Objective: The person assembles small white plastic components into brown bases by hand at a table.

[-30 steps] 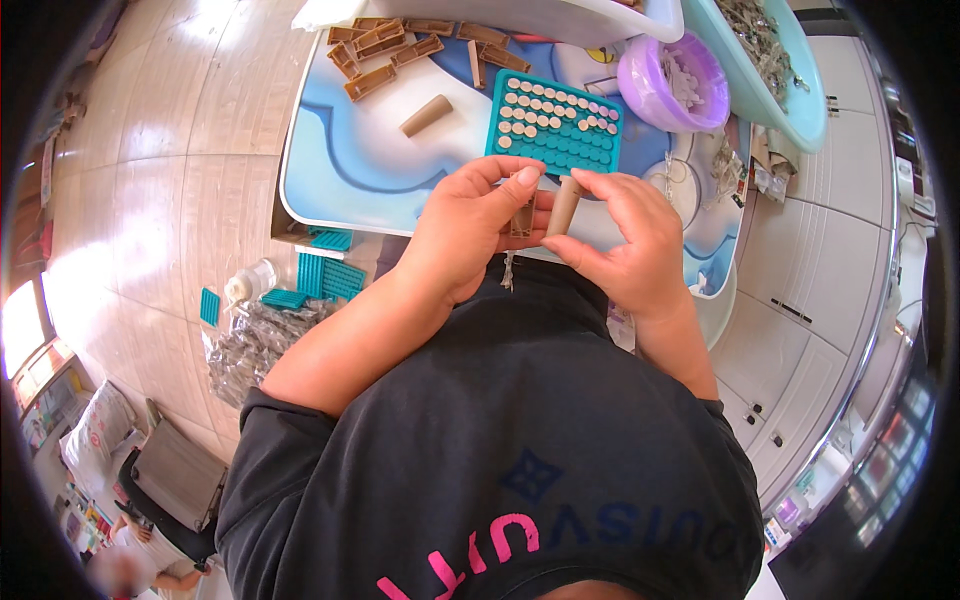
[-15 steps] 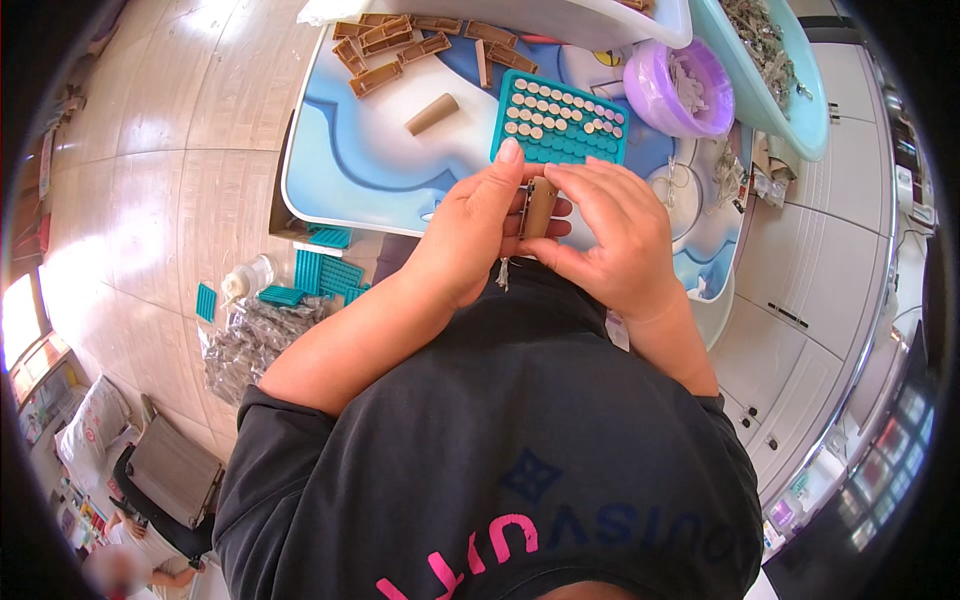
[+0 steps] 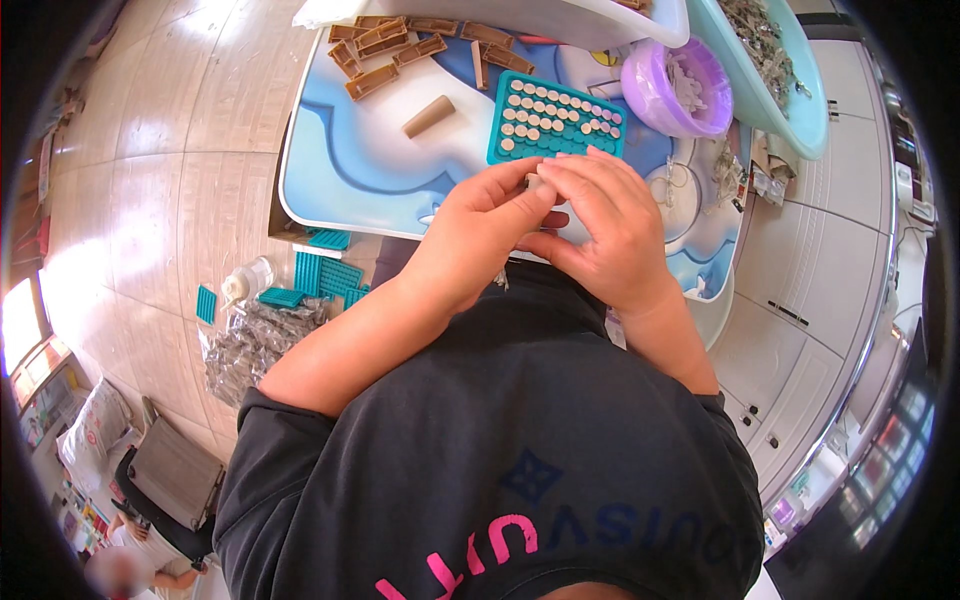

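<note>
L hand [image 3: 482, 222] & R hand [image 3: 618, 235] half-curled, pinching mostly hidden small pc [image 3: 532, 182] nr table's [image 3: 355, 150] near edge; slack grip = poss. drop.

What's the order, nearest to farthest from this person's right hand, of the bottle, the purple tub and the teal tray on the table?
In the head view, from the right hand:
1. Teal tray: just beyond the fingertips.
2. Purple tub: farther up, to the right of the tray.
3. Bottle: far left, off the table.
</note>
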A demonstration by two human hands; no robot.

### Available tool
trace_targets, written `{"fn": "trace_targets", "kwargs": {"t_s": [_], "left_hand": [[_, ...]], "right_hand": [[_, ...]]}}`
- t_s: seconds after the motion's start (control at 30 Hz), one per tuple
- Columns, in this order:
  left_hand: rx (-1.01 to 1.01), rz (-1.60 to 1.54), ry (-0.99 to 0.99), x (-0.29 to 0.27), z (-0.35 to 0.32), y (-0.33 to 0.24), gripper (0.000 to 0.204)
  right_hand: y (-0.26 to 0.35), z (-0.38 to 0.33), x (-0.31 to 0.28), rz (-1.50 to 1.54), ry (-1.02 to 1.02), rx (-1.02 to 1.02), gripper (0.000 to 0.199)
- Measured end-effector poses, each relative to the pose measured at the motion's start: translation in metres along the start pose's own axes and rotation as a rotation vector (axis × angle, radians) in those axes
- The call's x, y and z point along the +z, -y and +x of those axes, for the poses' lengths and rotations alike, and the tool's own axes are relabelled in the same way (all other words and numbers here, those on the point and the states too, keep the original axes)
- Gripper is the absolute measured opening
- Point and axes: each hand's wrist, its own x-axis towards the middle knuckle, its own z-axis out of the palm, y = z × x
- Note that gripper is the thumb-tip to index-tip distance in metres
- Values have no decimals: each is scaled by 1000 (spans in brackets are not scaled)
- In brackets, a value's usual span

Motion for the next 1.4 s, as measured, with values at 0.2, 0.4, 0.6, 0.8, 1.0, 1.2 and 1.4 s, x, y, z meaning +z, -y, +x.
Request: {"fn": "trace_targets", "kwargs": {"t_s": [0.2, 0.4, 0.6, 0.8, 1.0, 1.2, 1.4], "left_hand": [[44, 84, 18, -3, 2, 2, 47], [183, 465, 14, -5, -3, 4, 51], [365, 781, -1, -2, -7, -2, 37], [443, 691, -88, -3, -9, 6, 19], [481, 673, -93, 0, -7, 9, 17], [22, 210, 91, -8, 1, -6, 23], [-171, 1, 175, -6, 2, -4, 31]], "right_hand": [[-4, -6, 3, 46, -17, 16, 49], [-13, -11, -1, 560, 32, 323, 37], [-18, -24, 9, 1034, -153, 545, 27], [-6, -32, 7, 1025, -155, 596, 28], [4, -28, 17, 985, -320, 538, 24], [-5, -23, -2, 693, 7, 456, 18], [-69, 10, -53, 115, -264, 510, 15]]}}
